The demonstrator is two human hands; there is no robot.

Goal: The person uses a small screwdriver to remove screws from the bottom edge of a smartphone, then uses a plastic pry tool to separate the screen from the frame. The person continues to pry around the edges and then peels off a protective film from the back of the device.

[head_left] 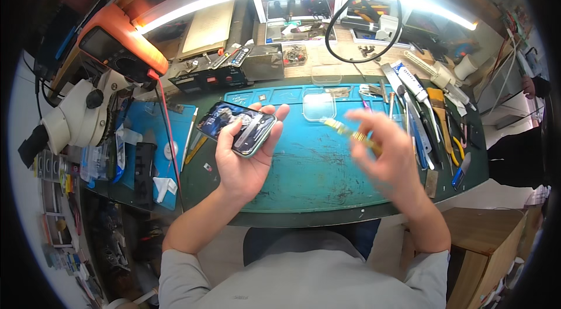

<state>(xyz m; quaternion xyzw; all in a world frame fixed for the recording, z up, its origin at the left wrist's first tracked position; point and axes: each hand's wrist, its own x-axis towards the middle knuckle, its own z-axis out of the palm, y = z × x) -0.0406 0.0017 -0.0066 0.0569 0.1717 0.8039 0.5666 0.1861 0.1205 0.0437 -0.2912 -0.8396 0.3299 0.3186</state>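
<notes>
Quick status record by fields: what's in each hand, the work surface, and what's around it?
left hand: holds a phone, tilted, above the mat
right hand: motion-blurred, grips a yellowish tool; kind unclear
surface: teal mat on a bench
right of mat: row of hand tools
left of mat: microscope, orange meter
behind mat: clear trays

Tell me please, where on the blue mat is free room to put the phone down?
The blue mat is bare between the left hand holding the phone and the right hand. Its right edge is crowded with hand tools.
</notes>
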